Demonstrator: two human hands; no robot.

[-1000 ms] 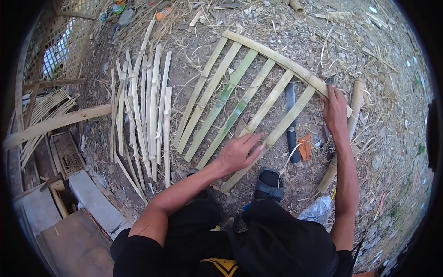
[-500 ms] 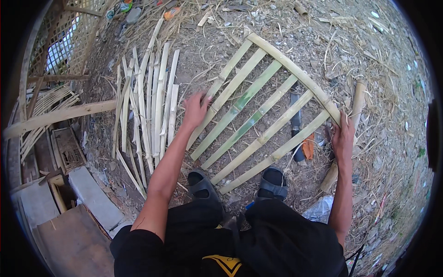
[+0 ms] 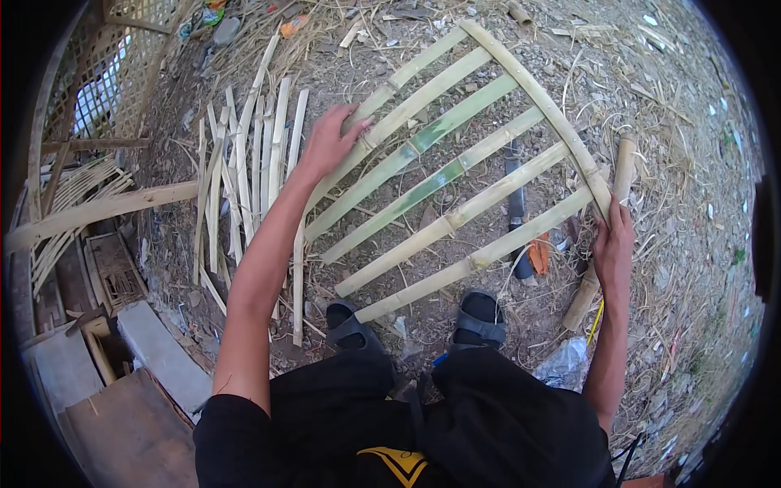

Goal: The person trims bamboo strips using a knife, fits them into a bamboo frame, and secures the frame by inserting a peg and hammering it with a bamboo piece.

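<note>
A bamboo lattice of several pale and green slats, fixed along one edge to a bamboo crosspiece, lies slanted between my hands. My left hand closes on its outermost slat at the left side. At the right, the fingers of my right hand wrap round the near end of the crosspiece. The slats' free ends point toward my left foot. Whether the lattice touches the ground cannot be told.
Loose bamboo strips lie left of the lattice. Under it rests a long dark tool, near an orange scrap. Right are a bamboo pole and clear plastic. Concrete blocks and a wooden beam stand left.
The lattice has turned slightly, its free ends shifting left and its far corner moving away and right. Both hands keep hold; my left hand has moved farther out and left.
</note>
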